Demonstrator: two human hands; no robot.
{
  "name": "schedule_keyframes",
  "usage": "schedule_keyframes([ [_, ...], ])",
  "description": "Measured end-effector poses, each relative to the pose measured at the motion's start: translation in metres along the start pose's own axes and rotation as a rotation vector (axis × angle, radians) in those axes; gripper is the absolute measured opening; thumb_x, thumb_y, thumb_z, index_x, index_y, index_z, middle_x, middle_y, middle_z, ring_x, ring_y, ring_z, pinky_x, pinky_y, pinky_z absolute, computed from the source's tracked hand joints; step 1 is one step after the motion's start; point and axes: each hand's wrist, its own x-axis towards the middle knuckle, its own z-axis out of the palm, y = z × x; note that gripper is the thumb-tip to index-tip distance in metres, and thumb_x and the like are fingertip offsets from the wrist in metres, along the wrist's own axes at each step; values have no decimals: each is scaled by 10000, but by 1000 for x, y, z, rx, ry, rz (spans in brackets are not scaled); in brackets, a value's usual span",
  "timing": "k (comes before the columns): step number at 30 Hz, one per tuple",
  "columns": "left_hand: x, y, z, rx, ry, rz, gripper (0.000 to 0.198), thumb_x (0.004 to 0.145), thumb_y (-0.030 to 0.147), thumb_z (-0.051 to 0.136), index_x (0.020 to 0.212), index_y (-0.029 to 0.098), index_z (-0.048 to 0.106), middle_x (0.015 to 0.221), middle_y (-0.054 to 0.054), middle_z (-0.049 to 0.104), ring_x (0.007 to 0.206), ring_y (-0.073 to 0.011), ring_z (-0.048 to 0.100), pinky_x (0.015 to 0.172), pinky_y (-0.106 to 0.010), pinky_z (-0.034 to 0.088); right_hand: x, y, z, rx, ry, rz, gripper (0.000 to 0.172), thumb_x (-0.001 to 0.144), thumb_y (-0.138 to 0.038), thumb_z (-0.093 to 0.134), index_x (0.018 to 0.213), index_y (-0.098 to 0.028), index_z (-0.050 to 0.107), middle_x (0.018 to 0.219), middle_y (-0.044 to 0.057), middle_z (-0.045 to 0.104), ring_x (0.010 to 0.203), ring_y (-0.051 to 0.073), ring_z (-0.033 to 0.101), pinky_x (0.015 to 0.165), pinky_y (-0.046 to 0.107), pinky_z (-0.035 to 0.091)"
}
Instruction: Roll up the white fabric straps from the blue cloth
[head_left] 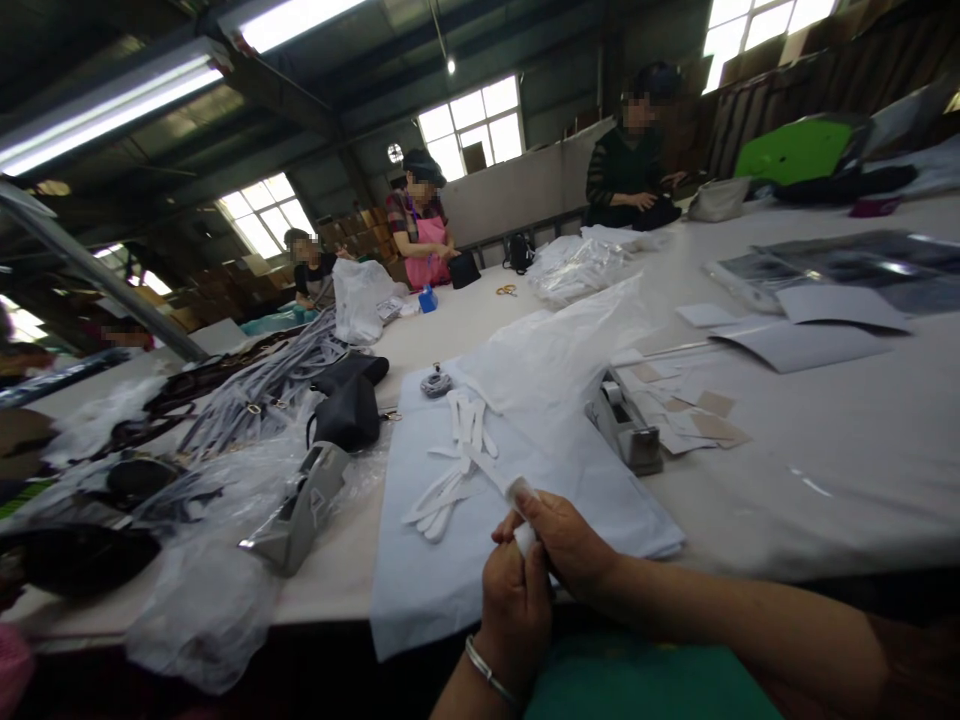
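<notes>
Both hands meet at the front edge of the table, closed around a white strip (491, 474) that slants away from me. My left hand (517, 605), with a bangle at the wrist, grips the strip's near end. Just above it, my right hand (570, 540) pinches the strip from the right. Beyond them, a loose pile of similar white strips (435, 510) lies on pale blue sheeting (420, 600). Above that pile sits a coiled grey cord (436, 384). What the strip is made of, I cannot tell.
A grey tape dispenser (300, 510) stands at left, another (630, 425) at right. Black pouches (345, 410), grey straps (259, 385) and clear plastic bags (202, 610) crowd the left. White paper sheets (802, 340) and scissors (507, 290) lie farther off. Several people work across the table.
</notes>
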Motion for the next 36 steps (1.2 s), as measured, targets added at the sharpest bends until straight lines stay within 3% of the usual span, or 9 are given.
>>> schedule_keyframes([
  [4,-5,-12,-11,90,-79,267,260,998,257,372,947,208,622,814,-114,676,776,-231,636,719,-362,486,-3,0,0,129,23,244,665,660,-794,689,666,-134,609,788,126,704,728,211,644,749,343,496],
  [7,-9,-19,-24,183,-179,398,184,961,197,421,943,193,604,815,-124,668,767,-234,631,698,-351,492,-6,5,-1,216,6,369,533,721,-645,736,635,-140,589,703,84,665,689,183,628,728,305,490],
  [11,-17,-26,-45,302,-432,432,176,954,260,461,923,184,616,859,-146,673,718,-232,629,634,-333,496,-12,13,-5,262,22,586,306,831,-346,668,616,-152,571,584,19,593,544,124,528,590,249,446],
  [16,-27,-19,-61,362,-780,422,169,971,292,503,999,206,646,1041,-115,708,750,-201,663,640,-269,493,-26,17,-6,49,-91,736,267,817,-242,603,563,-167,569,499,-1,544,484,128,450,505,256,390],
  [19,-27,-10,-69,295,-844,451,191,985,233,471,1005,220,660,1044,-92,712,766,-178,659,652,-245,476,-29,17,-11,-18,-245,733,309,769,-244,622,479,-165,550,447,-8,504,479,110,433,539,243,394],
  [23,-21,-10,-89,229,-730,321,229,978,321,496,860,218,664,812,-66,659,653,-163,567,595,-265,405,-23,12,-33,16,-426,772,464,704,-478,742,446,-173,508,447,-18,466,527,131,514,599,264,431],
  [27,-17,-28,-104,-86,-395,-63,380,994,446,427,828,189,652,736,-51,606,669,-167,541,644,-279,416,-11,1,-52,-19,-280,533,532,687,-626,776,573,-156,554,605,15,578,704,172,594,712,298,453],
  [31,-15,-39,-88,-384,-126,-228,621,900,723,418,869,171,700,791,-65,646,736,-194,583,692,-297,459,-2,-4,-40,-116,-306,341,546,781,-667,700,931,-144,659,1014,86,656,953,206,594,766,317,459],
  [36,-8,-27,-56,-324,91,-268,468,908,598,549,1041,190,738,1052,-95,725,993,-253,648,888,-344,502,-6,11,-14,-212,-471,233,589,759,-508,787,1191,-148,614,1091,89,667,1010,230,611,808,313,489],
])
